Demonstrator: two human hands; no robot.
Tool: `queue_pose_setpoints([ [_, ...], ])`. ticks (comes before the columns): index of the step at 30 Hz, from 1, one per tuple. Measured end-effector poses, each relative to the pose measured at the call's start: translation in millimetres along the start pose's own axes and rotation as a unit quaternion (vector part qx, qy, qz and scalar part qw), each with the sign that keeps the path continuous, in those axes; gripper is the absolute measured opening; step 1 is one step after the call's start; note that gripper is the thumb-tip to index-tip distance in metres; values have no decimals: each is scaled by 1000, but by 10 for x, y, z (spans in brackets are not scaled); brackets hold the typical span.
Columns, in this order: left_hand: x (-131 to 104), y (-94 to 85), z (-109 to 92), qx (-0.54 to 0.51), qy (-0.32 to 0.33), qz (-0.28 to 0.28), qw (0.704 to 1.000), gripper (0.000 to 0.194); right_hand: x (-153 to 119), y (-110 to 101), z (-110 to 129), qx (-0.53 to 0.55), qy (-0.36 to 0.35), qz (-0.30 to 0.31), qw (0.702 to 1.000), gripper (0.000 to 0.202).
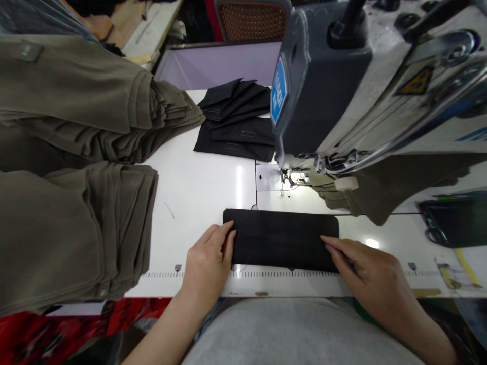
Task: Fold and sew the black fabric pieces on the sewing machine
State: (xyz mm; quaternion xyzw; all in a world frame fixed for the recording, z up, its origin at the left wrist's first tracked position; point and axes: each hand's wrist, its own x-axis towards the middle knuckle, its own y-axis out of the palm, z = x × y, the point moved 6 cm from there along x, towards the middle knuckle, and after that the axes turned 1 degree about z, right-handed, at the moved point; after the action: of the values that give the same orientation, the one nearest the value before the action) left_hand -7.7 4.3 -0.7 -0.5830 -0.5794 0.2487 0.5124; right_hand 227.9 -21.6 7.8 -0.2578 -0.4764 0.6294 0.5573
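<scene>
A black rectangular fabric piece (279,241) lies flat near the front edge of the white sewing table (198,203). At its left end, my left hand (208,258) pinches the edge between thumb and fingers. My right hand (367,266) grips the right end in the same way, thumb below and forefinger on top. The cloth is stretched straight between both hands, just in front of the sewing machine's needle plate (268,178). Behind it, the machine head (327,86) rises on the right, its needle area lit.
Stacked olive fabric pieces (57,218) cover the left side. Several black fabric pieces (236,137) lie behind, left of the machine. More olive pieces (375,187) sit under the machine arm. A dark phone-like object (456,218) lies far right. A ruler strip (266,274) runs along the front edge.
</scene>
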Motion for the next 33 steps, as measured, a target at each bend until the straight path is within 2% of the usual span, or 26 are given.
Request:
queue_pose_setpoints([
  [12, 18, 28, 19, 12, 11, 16, 1000, 21, 30, 10, -4, 6, 23, 24, 999, 21],
  [24, 16, 28, 18, 14, 11, 16, 1000, 22, 15, 21, -11, -11, 29, 17, 999, 24],
  [33, 13, 44, 26, -24, -29, 32, 999, 19, 74, 19, 13, -46, 21, 13, 999, 30],
])
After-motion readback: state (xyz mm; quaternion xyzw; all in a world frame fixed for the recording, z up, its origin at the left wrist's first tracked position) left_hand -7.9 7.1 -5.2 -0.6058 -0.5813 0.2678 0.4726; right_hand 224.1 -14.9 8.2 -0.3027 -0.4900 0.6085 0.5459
